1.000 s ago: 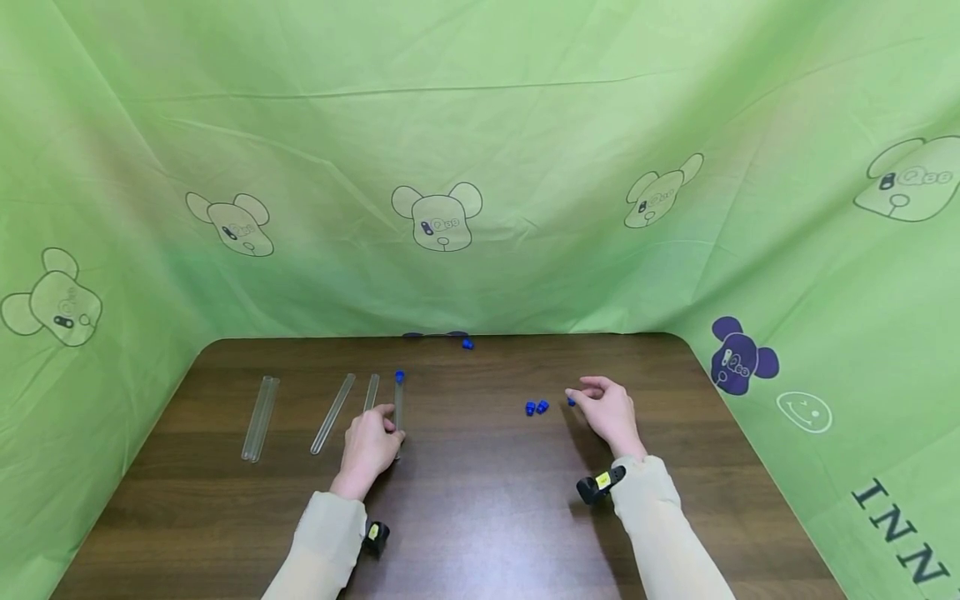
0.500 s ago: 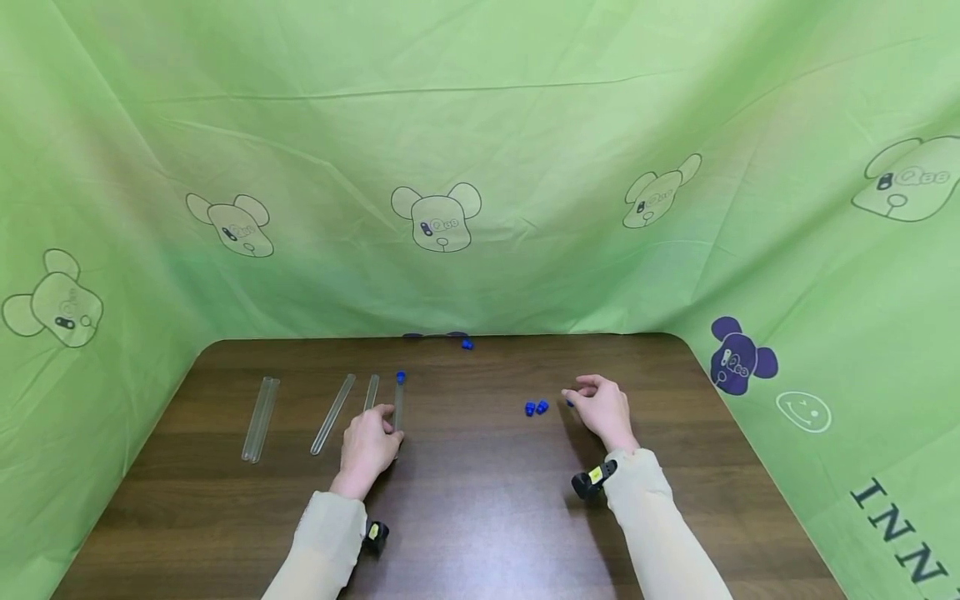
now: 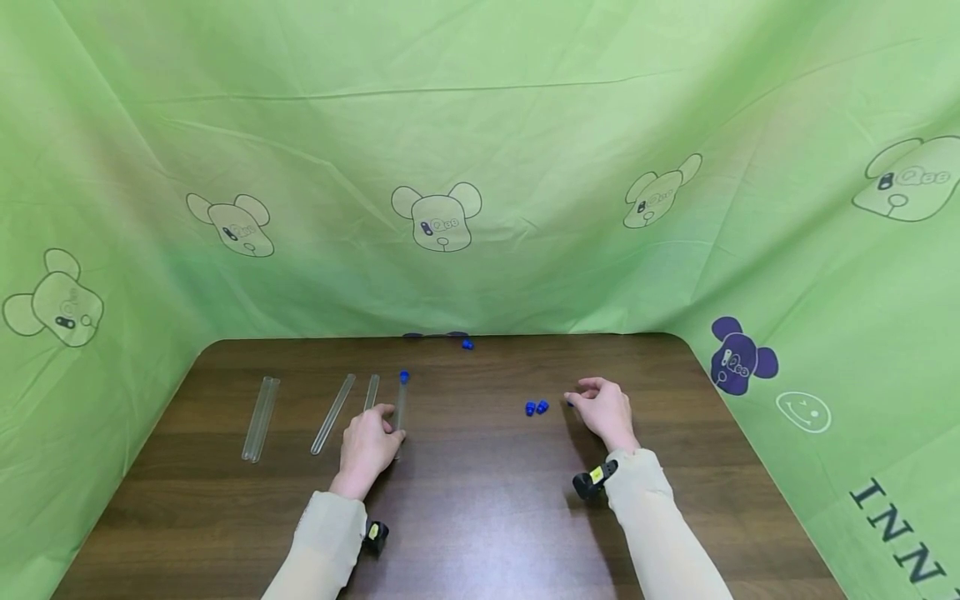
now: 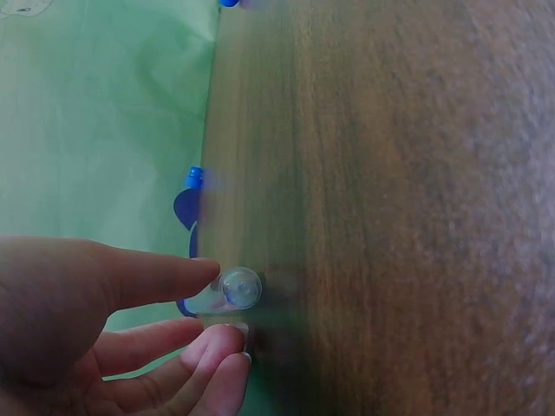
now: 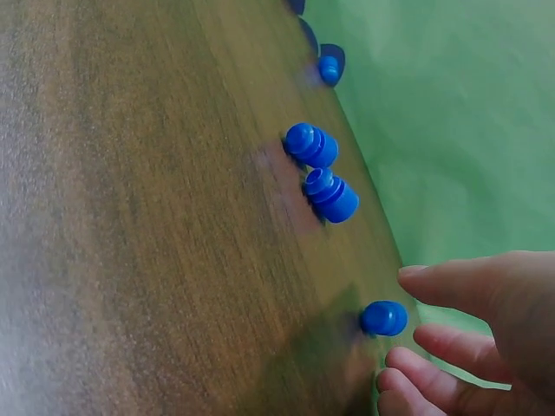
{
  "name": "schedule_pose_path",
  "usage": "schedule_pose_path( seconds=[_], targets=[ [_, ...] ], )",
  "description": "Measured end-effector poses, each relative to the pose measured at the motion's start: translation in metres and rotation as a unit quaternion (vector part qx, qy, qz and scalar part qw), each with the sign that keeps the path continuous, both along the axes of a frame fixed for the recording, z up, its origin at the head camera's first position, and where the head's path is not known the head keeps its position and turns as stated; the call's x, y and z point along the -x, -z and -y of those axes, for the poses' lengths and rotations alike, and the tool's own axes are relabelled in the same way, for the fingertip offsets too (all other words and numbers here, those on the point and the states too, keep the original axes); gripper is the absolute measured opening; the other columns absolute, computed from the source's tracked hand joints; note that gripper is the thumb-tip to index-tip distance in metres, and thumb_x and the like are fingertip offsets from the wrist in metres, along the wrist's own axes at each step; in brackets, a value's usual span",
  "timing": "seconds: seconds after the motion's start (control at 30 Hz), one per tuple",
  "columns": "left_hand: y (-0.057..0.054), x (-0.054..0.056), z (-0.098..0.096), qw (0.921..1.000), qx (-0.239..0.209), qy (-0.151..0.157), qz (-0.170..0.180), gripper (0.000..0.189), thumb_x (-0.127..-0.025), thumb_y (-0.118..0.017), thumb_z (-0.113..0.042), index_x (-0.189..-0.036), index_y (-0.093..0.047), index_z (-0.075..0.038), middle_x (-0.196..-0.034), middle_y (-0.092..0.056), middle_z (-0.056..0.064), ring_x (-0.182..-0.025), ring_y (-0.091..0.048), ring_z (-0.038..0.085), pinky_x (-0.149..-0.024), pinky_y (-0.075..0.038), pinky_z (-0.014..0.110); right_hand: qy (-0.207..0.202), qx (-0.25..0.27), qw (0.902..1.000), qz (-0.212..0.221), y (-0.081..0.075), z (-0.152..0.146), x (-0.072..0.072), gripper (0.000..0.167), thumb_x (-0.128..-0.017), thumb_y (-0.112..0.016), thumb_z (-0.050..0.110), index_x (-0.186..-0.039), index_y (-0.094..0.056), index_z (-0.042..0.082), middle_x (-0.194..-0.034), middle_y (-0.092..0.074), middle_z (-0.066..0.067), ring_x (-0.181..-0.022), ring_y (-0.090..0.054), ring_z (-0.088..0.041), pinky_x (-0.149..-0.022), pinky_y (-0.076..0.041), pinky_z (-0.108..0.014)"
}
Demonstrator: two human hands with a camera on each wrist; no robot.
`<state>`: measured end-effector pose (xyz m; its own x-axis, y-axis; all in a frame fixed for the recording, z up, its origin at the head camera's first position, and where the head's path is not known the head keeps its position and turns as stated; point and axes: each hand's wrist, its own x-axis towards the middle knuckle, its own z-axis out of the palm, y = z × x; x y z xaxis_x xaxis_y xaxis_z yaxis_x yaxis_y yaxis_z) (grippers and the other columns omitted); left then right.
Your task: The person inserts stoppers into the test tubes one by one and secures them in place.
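On the brown table (image 3: 480, 492) lies a clear, blue-capped tube (image 3: 401, 406).

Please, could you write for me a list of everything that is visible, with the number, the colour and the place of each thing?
Table: one, brown, under the tubes and caps.
Backdrop: one, green, behind the table and at its sides.
Printed figures: several, outlined or purple, on the backdrop.
Tubes showing no cap: four, clear, table's left part, one partly hidden.
Capped tube: one, clear with blue cap, right of those.
Loose caps: four, blue; one near the back edge, two together right of centre, one further right.
Wrist devices: two, black and yellow, at the wrists.
Sleeves: two, pale, on both arms.
Left hand: one, bare, at the capped tube; grip unclear.
Right hand: one, bare, at the rightmost cap.
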<state>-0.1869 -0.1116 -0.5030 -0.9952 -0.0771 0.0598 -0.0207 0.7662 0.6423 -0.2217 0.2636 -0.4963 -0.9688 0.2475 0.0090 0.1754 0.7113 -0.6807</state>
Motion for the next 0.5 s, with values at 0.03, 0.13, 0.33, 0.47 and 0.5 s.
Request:
schedule_pose_path(
  seconds=[0.03, 0.13, 0.33, 0.47, 0.5],
  targets=[
    [-0.0001, 0.0001, 0.0000, 1.0000, 0.000, -0.001, 0.001, 0.044, -0.081, -0.082, -0.010, -0.122, -0.069, 0.000, -0.079, -0.068, 0.001, -0.077, -0.066, 0.031, -0.070, -0.053, 0.050, 0.000, 0.000, 1.0000, 0.000, 0.0000, -0.0005, -0.0004, 0.045, -0.092, -0.074, 0.025, -0.125, -0.066, -0.004, -0.101, -0.072, -0.018, -0.097, -0.065, -0.036, -0.088, -0.045, -0.050],
    [-0.0010, 0.0004, -0.0006, 1.0000, 0.000, -0.003, 0.006, 0.045, -0.081, -0.082, -0.012, -0.123, -0.069, 0.000, -0.079, -0.068, 0.001, -0.078, -0.066, 0.032, -0.070, -0.053, 0.050, 0.000, 0.000, 1.0000, 0.003, 0.0000, -0.0006, -0.0013, 0.044, -0.092, -0.074, 0.025, -0.124, -0.066, -0.004, -0.099, -0.072, -0.017, -0.096, -0.065, -0.036, -0.086, -0.045, -0.049],
    [-0.0031, 0.0002, -0.0022, 0.9999, -0.003, -0.009, 0.013, 0.047, -0.081, -0.082, -0.013, -0.125, -0.069, -0.002, -0.079, -0.067, 0.000, -0.078, -0.066, 0.032, -0.070, -0.053, 0.050, -0.003, -0.001, 1.0000, 0.002, -0.0001, -0.0006, -0.0011, 0.043, -0.091, -0.075, 0.025, -0.122, -0.068, -0.004, -0.096, -0.073, -0.015, -0.093, -0.066, -0.036, -0.085, -0.046, -0.048],
    [-0.0014, 0.0002, -0.0016, 1.0000, -0.006, -0.004, 0.004, 0.046, -0.081, -0.082, -0.011, -0.124, -0.069, 0.001, -0.077, -0.067, 0.000, -0.077, -0.066, 0.032, -0.072, -0.053, 0.051, -0.002, -0.002, 1.0000, 0.003, 0.0005, -0.0004, -0.0011, 0.042, -0.091, -0.075, 0.025, -0.121, -0.069, -0.003, -0.096, -0.073, -0.014, -0.092, -0.066, -0.035, -0.083, -0.046, -0.047],
    [-0.0007, 0.0005, -0.0012, 1.0000, -0.006, -0.003, 0.000, 0.045, -0.081, -0.082, -0.010, -0.123, -0.069, 0.001, -0.077, -0.067, 0.001, -0.076, -0.066, 0.032, -0.073, -0.053, 0.051, -0.003, -0.004, 1.0000, 0.002, 0.0006, -0.0003, -0.0012, 0.042, -0.091, -0.075, 0.026, -0.121, -0.069, -0.003, -0.095, -0.073, -0.015, -0.092, -0.066, -0.035, -0.083, -0.046, -0.047]
  ],
)
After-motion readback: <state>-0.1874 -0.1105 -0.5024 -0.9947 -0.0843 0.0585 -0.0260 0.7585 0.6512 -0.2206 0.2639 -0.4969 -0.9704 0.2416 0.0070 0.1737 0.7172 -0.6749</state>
